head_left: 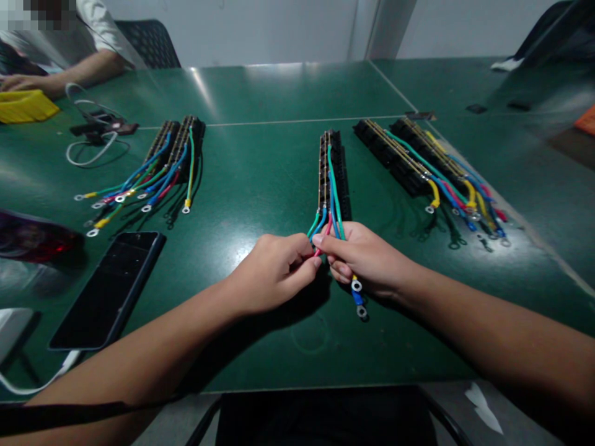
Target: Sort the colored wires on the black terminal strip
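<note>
A black terminal strip (333,170) with brass-coloured rails lies lengthwise in front of me, its green, blue and red wires running toward my hands. My left hand (281,266) pinches the red wire (317,253) between thumb and fingers. Wrapped round the green and blue wires (339,230) is my right hand (365,257), its thumb against the red one. Below the right hand two ring terminals (356,285) stick out, one with a yellow sleeve and one with a blue sleeve. The ends of the other wires are hidden by my fingers.
Wired terminal strips lie in a pair at left (179,148) and a pair at right (395,158). A phone (109,291) with a white cable and a dark red bottle (37,237) are near my left arm. Another person's arm (88,69) rests at the far left.
</note>
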`<state>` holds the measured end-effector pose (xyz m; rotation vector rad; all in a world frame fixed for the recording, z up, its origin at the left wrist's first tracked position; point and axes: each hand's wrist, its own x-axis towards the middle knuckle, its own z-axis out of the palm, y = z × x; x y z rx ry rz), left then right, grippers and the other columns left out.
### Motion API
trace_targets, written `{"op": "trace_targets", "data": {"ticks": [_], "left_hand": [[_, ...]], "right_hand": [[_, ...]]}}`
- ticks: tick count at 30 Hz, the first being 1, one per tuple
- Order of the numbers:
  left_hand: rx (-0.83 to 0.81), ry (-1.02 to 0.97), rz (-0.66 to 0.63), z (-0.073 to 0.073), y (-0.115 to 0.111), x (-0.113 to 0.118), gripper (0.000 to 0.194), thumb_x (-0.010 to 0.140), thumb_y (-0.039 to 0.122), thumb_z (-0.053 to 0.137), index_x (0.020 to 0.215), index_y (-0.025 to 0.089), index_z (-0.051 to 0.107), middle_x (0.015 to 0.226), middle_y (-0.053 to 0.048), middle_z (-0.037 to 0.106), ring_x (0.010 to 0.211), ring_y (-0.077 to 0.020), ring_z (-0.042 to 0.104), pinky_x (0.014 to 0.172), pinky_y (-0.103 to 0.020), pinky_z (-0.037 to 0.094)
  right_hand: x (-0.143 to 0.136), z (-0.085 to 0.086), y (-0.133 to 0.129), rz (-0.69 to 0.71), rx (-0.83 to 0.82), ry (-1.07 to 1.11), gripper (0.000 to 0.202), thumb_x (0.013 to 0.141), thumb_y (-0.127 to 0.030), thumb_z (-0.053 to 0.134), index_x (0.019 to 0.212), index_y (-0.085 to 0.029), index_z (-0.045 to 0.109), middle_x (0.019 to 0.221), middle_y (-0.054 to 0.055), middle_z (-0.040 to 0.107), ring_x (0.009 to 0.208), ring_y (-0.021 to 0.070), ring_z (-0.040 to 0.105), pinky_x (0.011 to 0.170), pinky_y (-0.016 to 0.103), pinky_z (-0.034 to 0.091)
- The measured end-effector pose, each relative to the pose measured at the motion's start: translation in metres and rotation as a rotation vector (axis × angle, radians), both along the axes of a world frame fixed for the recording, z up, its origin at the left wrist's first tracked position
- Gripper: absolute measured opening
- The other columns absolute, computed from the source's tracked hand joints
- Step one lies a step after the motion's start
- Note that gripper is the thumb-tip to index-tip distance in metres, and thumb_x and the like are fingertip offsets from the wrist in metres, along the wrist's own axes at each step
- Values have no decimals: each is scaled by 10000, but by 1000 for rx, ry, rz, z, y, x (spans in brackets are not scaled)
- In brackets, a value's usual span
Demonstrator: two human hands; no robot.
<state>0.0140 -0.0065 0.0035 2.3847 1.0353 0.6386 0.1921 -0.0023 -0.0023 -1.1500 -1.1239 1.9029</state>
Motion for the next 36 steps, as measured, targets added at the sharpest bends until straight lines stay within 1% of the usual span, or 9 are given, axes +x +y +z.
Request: {"op": "trace_targets", "data": {"ticks": [9,13,18,24,31,36], "left_hand": [[-28,-47,28,-4,-1,1,131,835,220,576,727,154,543,524,67,527,438,-48,441,458,-164,281],[-26,-51,21,-4,-1,1,144,836,224,575,717,158,528,524,70,521,435,-45,431,454,-163,278],[-28,-46,23,-3,-1,1,150,837,226,570,710,163,520,525,69,518,436,-49,432,452,-168,280],[-25,-60,20,-4,-1,2,153,835,221,585,711,157,521,518,75,504,431,-40,423,450,-160,273],[-33,-61,18,-4,-1,2,149,834,212,590,716,154,519,524,75,501,439,-39,420,455,-158,270],[-19,-52,18,-4,-1,2,150,837,202,582,714,154,513,528,73,495,445,-42,416,462,-164,266]], "right_hand": [[0,0,0,-1,-1,11,254,803,-268,711,719,-173,491,425,-104,394,329,28,306,341,150,285],[0,-1,0,1,0,7,235,825,-264,685,723,-172,495,444,-101,397,332,28,310,340,151,281],[-1,0,0,8,2,6,247,805,-274,708,720,-171,501,434,-99,398,333,31,307,338,153,280],[0,0,0,7,0,1,215,842,-257,668,730,-171,505,434,-98,392,334,31,300,341,151,277],[1,0,0,11,3,8,236,816,-266,698,724,-170,502,431,-98,399,333,30,309,343,151,282],[0,0,0,9,6,-1,217,833,-257,676,733,-169,505,428,-97,400,328,30,314,340,148,287]]}}
